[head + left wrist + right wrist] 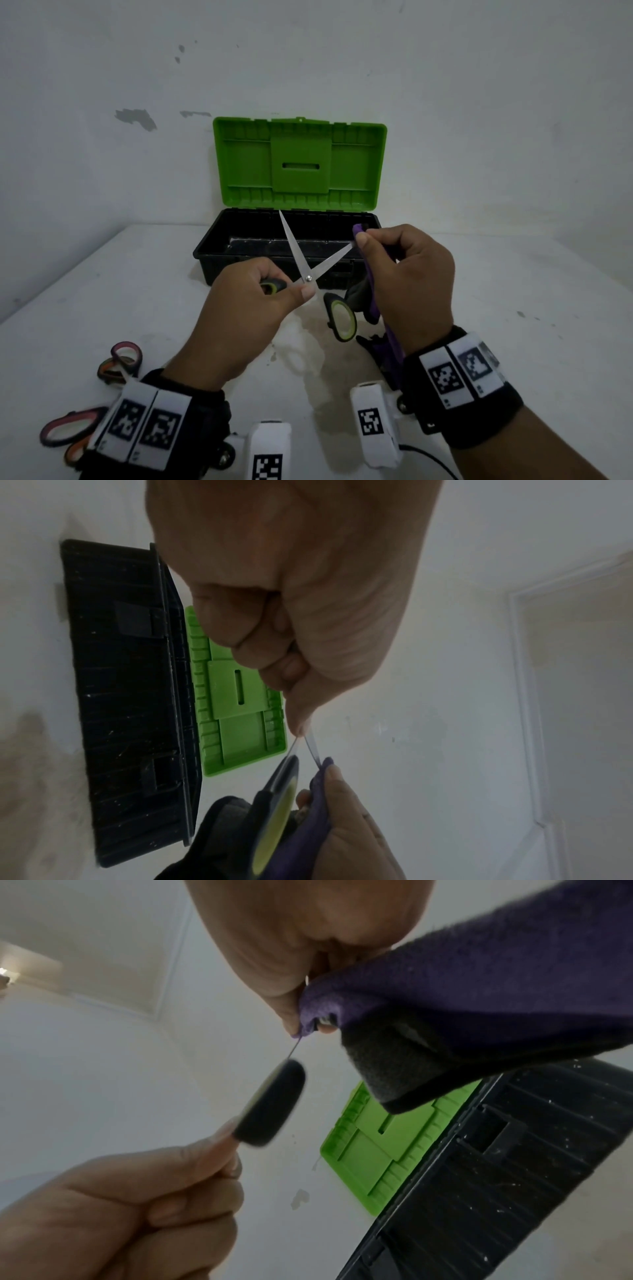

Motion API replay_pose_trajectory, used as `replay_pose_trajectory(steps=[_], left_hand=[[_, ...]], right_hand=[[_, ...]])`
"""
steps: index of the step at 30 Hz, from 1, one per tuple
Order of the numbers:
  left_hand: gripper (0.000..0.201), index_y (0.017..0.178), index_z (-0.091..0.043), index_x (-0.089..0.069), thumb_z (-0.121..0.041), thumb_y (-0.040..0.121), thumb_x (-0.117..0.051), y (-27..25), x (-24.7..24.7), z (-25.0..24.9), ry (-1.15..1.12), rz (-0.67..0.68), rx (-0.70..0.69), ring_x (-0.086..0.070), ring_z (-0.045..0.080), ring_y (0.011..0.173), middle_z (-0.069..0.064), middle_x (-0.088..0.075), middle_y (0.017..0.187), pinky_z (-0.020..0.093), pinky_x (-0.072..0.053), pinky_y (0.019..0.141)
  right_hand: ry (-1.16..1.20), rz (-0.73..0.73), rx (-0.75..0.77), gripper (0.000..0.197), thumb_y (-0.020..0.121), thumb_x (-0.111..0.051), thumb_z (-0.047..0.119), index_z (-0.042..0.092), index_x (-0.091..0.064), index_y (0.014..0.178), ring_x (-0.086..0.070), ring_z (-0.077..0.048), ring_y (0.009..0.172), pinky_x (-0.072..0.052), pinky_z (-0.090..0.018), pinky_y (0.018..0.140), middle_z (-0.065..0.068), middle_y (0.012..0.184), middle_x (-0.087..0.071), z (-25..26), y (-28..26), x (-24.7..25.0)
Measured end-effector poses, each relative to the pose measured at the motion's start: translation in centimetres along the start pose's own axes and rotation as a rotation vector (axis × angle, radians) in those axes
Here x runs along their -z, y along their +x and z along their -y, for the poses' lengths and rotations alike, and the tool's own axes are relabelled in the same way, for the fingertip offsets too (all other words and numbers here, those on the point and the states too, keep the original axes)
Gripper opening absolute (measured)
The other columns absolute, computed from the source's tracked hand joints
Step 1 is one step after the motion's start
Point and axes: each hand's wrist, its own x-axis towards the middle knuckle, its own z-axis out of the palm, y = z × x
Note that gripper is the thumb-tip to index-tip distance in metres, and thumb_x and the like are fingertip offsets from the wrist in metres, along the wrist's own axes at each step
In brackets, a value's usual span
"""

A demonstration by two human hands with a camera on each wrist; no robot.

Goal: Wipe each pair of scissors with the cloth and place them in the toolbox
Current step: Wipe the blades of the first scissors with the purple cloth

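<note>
the fingers of the right hand pinch a fold of purple cloth over the tip of one blade, which is hidden inside the fold; the remaining cloth hangs below the palm, dark grey on its reverse. the fingers of the left hand are curled around one black-and-yellow handle of the scissors, largely concealing it, with the thumb near the pivot. the blades are spread wide, smooth bright metal; the free blade points toward the far edge of the desk, and the free handle loop hangs between the hands. the scissors are held above the desk, just in front of the toolbox, a black ribbed plastic tray whose green lid stands open against the wall; its floor is too dark to make out. near the left front corner lie other scissors, partly covered by the left wristband.
</note>
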Motion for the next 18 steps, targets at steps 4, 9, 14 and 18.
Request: replay_pose_trajectory(steps=[4,9,14,18], left_hand=[[0.025,0.068,-0.020,-0.064,-0.035,0.074,-0.082,-0.1,0.1,-0.2,-0.018,0.027,0.038,-0.042,-0.001,0.042,-0.016,-0.050,0.045,0.012,-0.031,0.045],[0.025,0.070,-0.018,-0.064,-0.036,0.075,-0.082,0.1,0.2,-0.5,-0.050,0.045,0.061,-0.039,0.000,0.036,-0.014,-0.047,0.040,0.019,-0.030,0.045],[0.025,0.068,-0.017,-0.063,-0.032,0.074,-0.082,0.2,0.4,-0.6,-0.120,0.097,0.079,-0.038,0.002,0.034,-0.013,-0.046,0.040,0.026,-0.028,0.046],[0.027,0.064,-0.016,-0.061,-0.029,0.074,-0.082,0.3,0.8,-0.4,-0.176,0.125,0.094,-0.035,0.003,0.033,-0.012,-0.043,0.041,0.027,-0.024,0.045]], right_hand=[[0.069,0.026,-0.013,0.009,0.089,-0.075,0.029,0.022,-0.075,0.084,-0.070,-0.020,0.058,-0.059,-0.038,0.058,0.003,0.065,-0.071,-0.3,-0.1,0.5],[0.007,0.145,0.227,0.007,0.081,-0.082,0.009,0.013,-0.077,0.084,-0.067,-0.001,0.079,-0.049,-0.006,0.071,0.008,0.080,-0.073,1.3,-2.5,0.4],[0.035,0.210,0.195,0.006,0.081,-0.083,0.013,0.015,-0.078,0.085,-0.069,-0.003,0.076,-0.054,-0.014,0.068,0.007,0.080,-0.074,1.1,-2.8,0.1],[0.010,0.118,0.130,0.005,0.081,-0.082,0.015,0.015,-0.078,0.080,-0.067,-0.005,0.073,-0.045,-0.005,0.063,0.008,0.074,-0.073,1.3,-1.7,0.4]])
